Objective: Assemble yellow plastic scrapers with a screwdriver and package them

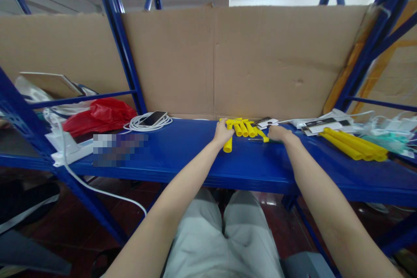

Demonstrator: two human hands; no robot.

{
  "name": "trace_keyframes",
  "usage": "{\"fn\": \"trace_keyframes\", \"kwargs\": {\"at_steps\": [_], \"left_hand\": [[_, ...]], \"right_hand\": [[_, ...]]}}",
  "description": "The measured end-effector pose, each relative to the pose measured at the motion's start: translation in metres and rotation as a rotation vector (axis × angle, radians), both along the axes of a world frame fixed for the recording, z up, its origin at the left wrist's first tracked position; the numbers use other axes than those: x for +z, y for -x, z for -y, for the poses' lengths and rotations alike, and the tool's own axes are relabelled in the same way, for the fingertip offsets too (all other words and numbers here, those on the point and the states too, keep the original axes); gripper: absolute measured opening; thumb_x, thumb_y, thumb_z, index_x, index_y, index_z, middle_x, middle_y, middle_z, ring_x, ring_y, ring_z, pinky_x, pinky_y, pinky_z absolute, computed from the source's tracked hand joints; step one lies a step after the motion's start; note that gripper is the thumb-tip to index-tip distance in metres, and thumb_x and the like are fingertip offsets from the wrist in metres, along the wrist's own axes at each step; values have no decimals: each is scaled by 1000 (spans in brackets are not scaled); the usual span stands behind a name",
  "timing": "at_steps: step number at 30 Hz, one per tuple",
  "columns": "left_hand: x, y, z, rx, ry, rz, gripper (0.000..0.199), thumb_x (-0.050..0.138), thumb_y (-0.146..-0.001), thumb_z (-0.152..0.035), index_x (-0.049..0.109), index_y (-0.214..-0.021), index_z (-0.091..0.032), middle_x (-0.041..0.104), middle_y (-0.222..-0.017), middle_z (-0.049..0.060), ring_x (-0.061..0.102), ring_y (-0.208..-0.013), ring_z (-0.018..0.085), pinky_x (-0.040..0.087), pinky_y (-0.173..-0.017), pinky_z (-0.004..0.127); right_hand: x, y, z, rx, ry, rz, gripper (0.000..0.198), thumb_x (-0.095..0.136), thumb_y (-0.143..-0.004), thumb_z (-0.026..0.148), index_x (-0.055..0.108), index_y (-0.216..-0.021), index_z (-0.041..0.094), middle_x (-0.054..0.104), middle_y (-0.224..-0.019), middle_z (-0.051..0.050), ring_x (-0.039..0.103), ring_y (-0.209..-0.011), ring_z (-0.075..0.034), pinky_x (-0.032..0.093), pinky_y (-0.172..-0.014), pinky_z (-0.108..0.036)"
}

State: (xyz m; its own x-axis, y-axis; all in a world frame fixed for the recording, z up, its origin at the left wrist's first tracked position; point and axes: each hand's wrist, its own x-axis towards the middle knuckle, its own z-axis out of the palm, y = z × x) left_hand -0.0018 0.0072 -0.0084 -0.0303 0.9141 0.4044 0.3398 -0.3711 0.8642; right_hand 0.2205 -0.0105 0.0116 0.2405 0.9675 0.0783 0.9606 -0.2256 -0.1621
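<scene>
My left hand (223, 133) is closed around a yellow plastic tube (228, 145), whose open end points down toward me. Just right of it, several short yellow tube pieces (245, 130) lie side by side on the blue shelf top. My right hand (280, 133) has its fingers curled over the greenish handle of what looks like a screwdriver (255, 140), with the thin metal shaft pointing left. Close to its fingertips is a small yellow piece (266, 139). The grip of the right fingers is partly hidden.
Long yellow tubes (355, 145) lie at right beside plastic packets (321, 126). To the left are a coiled white cable (140, 122), a phone (154, 118) and a red plastic bag (104, 115). A cardboard panel (254, 61) backs the blue shelf (182, 152); blue posts (120, 39) flank it.
</scene>
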Motion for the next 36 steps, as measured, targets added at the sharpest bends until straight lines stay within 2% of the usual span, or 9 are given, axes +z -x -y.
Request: {"fn": "trace_keyframes", "kwargs": {"at_steps": [3,9,15,20,23,27,36], "left_hand": [[-4,-6,-1,-44,55,66,57,63,-63,2,56,-119,-7,55,-125,17,54,-115,24,42,-96,31],[-10,-13,0,-123,142,143,51,64,-69,-2,56,-119,-11,54,-128,16,56,-112,22,45,-91,30],[-22,-18,-8,-133,113,120,48,69,-68,-7,59,-114,-14,56,-126,12,55,-113,20,43,-93,30],[-28,-22,-13,-195,113,97,45,66,-71,-8,58,-116,-10,56,-126,16,61,-101,20,48,-87,31],[-30,-21,-17,-211,86,77,43,68,-71,-12,61,-113,-12,61,-120,14,63,-96,19,48,-86,31],[-30,-18,-19,-194,63,33,40,68,-70,-14,64,-111,-15,63,-118,10,61,-101,20,47,-89,30],[-26,-15,-19,-207,91,-1,42,64,-69,-8,63,-111,-12,62,-120,13,61,-102,20,46,-89,29]], "right_hand": [[7,14,9,-31,78,49,28,52,-77,19,65,-102,14,60,-121,-19,53,-115,-33,40,-93,-48],[12,23,16,-19,79,63,27,46,-80,18,63,-100,15,61,-119,-19,54,-115,-32,40,-93,-49],[10,23,15,-9,77,86,24,47,-80,20,64,-96,16,61,-117,-18,54,-114,-31,40,-93,-47],[12,25,16,-14,76,81,26,45,-81,20,63,-99,16,60,-120,-17,53,-115,-31,39,-94,-46],[12,25,15,-15,56,74,26,46,-82,22,63,-99,15,62,-117,-17,54,-114,-31,40,-93,-45],[8,21,12,-27,-20,96,28,48,-81,20,63,-104,16,62,-118,-16,57,-111,-28,43,-89,-40],[10,9,13,-96,-153,62,33,47,-79,13,66,-106,17,64,-115,-16,59,-108,-27,47,-85,-36]]}}
